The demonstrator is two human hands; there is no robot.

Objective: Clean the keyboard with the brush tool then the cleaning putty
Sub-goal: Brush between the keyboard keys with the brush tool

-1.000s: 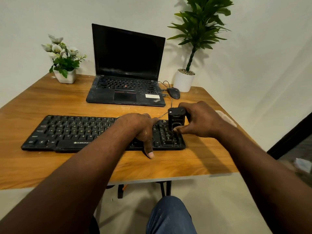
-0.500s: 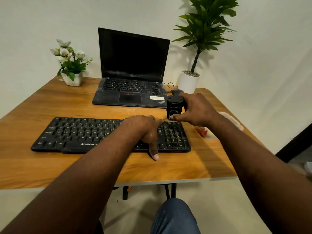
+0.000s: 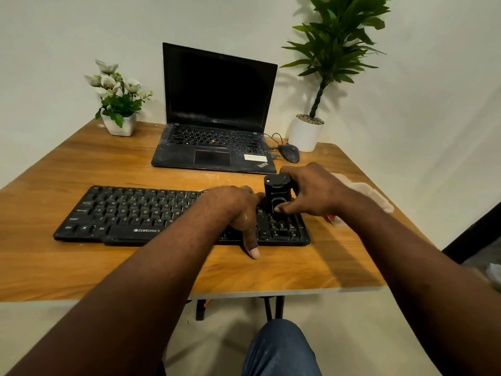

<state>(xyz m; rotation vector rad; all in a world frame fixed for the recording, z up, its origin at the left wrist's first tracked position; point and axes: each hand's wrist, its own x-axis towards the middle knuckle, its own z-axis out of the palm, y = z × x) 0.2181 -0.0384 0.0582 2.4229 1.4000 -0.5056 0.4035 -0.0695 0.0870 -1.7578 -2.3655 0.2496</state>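
The right hand point(image 3: 317, 191) grips the black brush point(image 3: 279, 192) upright on the right-end keys of the keyboard point(image 3: 130, 213), which lies on the table point(image 3: 81, 267) before the laptop point(image 3: 217, 131), while the left hand point(image 3: 233, 207) rests loosely bent on the keys beside it, holding nothing.

Bare wood lay open along the near edge of the brown wooden table point(image 3: 81, 261) and left of the flat black plastic keyboard point(image 3: 130, 213). A narrow strip separated it from the open black laptop point(image 3: 214, 153) behind. The left hand point(image 3: 235, 210) and the right hand point(image 3: 311, 191), gripping a black cylindrical brush tool point(image 3: 279, 194), crowded the keyboard's right end. A clear plastic packet point(image 3: 374, 196) occupied the right edge.
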